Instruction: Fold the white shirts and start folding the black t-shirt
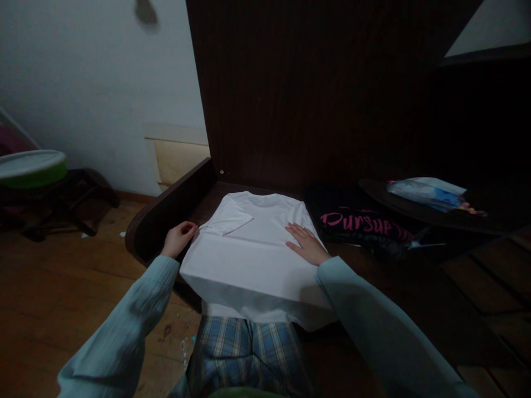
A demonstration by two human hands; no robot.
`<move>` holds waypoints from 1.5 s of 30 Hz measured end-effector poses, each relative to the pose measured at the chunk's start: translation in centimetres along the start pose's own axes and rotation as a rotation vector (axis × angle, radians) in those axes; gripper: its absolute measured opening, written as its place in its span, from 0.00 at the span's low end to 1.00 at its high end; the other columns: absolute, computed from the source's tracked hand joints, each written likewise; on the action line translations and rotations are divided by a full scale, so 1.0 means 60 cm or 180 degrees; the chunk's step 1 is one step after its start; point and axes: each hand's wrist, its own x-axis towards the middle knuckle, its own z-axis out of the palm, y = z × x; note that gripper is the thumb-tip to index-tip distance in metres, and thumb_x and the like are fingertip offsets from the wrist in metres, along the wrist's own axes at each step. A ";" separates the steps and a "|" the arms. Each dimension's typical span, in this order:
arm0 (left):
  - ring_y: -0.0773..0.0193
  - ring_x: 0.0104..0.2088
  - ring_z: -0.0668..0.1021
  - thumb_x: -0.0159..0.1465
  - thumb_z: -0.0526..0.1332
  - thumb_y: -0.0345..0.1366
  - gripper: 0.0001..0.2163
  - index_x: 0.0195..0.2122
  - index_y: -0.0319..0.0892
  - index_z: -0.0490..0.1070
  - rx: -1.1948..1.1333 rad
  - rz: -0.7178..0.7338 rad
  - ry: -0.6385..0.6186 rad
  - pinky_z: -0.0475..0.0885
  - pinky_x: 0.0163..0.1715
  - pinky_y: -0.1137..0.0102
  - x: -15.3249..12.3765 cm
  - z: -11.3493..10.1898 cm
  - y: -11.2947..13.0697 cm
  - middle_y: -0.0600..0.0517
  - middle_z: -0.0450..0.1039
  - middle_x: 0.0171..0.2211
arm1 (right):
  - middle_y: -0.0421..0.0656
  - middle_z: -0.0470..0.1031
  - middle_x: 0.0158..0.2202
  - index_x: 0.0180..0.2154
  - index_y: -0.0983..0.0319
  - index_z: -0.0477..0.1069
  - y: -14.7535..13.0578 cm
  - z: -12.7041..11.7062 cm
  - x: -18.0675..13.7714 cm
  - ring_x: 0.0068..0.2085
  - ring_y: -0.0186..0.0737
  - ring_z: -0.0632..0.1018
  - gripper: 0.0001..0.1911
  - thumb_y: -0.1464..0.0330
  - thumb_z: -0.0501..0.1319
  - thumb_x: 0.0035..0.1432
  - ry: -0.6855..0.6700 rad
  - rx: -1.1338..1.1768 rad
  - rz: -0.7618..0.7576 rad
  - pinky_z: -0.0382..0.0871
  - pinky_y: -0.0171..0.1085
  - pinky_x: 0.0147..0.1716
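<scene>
A white T-shirt (249, 254) lies spread on a dark wooden surface (166, 213) in front of me, its lower hem hanging over the near edge onto my plaid-trousered lap. The left sleeve is folded in over the chest. My left hand (178, 239) pinches the shirt's left edge by that folded sleeve, fingers closed on the cloth. My right hand (306, 244) lies flat and open on the shirt's right side, fingers stretched out and pressing the fabric down.
A folded black garment with pink lettering (360, 224) lies right of the shirt. Beyond it a plastic packet (429, 192) rests on a dark round tray. A tall dark wooden panel (311, 94) stands behind. A green-and-white tub (31, 167) sits on a stand at far left.
</scene>
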 end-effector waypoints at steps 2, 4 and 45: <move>0.63 0.27 0.73 0.51 0.55 0.49 0.16 0.30 0.41 0.70 0.0027 0.0022 -0.0054 0.65 0.27 0.72 -0.003 0.000 0.002 0.51 0.71 0.25 | 0.47 0.55 0.60 0.56 0.61 0.57 -0.001 0.001 0.001 0.61 0.41 0.55 0.26 0.57 0.47 0.59 0.0066 0.0031 0.0000 0.50 0.47 0.57; 0.64 0.26 0.72 0.50 0.56 0.50 0.18 0.32 0.41 0.70 0.0080 0.0054 -0.0145 0.64 0.26 0.72 -0.005 -0.002 0.004 0.53 0.70 0.23 | 0.48 0.58 0.59 0.54 0.62 0.60 -0.003 0.001 0.001 0.60 0.42 0.58 0.24 0.59 0.49 0.59 0.0250 0.0069 0.0032 0.51 0.48 0.57; 0.62 0.27 0.71 0.49 0.54 0.50 0.15 0.20 0.43 0.67 0.0494 0.0296 -0.0314 0.64 0.29 0.70 -0.094 -0.045 0.000 0.51 0.70 0.23 | 0.40 0.69 0.19 0.21 0.59 0.67 -0.020 -0.050 -0.252 0.24 0.38 0.70 0.20 0.50 0.51 0.45 0.0396 0.0978 0.2131 0.60 0.34 0.23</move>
